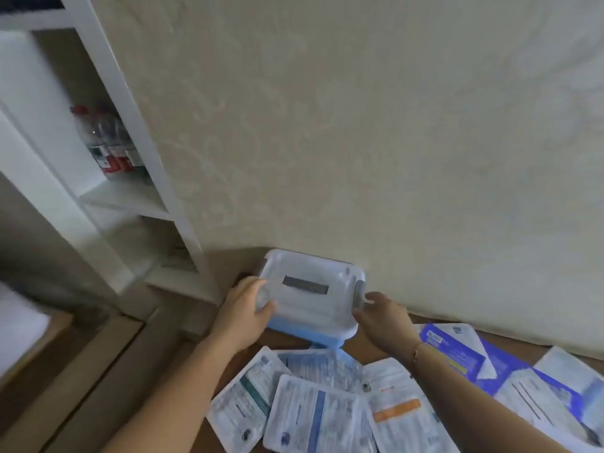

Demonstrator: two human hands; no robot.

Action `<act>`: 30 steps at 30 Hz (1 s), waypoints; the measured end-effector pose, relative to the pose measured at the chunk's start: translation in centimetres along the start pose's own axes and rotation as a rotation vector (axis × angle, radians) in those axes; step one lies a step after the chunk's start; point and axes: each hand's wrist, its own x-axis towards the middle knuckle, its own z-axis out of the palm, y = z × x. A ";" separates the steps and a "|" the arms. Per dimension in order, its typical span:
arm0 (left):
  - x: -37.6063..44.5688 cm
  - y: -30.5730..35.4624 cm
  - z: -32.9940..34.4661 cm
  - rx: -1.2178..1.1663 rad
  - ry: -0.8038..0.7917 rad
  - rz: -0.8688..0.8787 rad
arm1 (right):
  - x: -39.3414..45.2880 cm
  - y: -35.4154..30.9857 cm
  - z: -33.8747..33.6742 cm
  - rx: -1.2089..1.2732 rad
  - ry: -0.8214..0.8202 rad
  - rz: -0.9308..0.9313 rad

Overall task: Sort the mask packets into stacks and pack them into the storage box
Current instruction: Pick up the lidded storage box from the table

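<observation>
Head view: we see both hands, left (247, 313) and right (380, 313), gripping the lidded box (310, 295) at its sides by the far wall, probably to open it; unsorted packets (313, 416) lie near.

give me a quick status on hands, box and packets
Left hand grips storage box on its left edge, right hand on the right latch. Lid on. Mask packets loose, unsorted in front. Nothing blocking.

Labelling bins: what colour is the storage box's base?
Light blue, under a translucent white lid; storage box, head view.
</observation>
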 end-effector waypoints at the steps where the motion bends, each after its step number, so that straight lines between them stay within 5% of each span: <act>1: 0.9 -0.8 0.1 -0.003 0.016 -0.051 | 0.7 -0.1 0.6 0.002 0.002 0.037; 7: 5.1 -3.9 1.3 -0.015 -0.124 -0.313 | 3.0 -0.6 4.0 0.146 0.042 0.181; 12: 7.3 -4.2 2.3 0.010 -0.027 -0.333 | 3.8 -1.4 5.4 0.181 0.082 0.233; 30: 8.7 -5.0 2.4 0.041 -0.107 -0.310 | 3.7 -2.4 5.7 0.203 0.101 0.276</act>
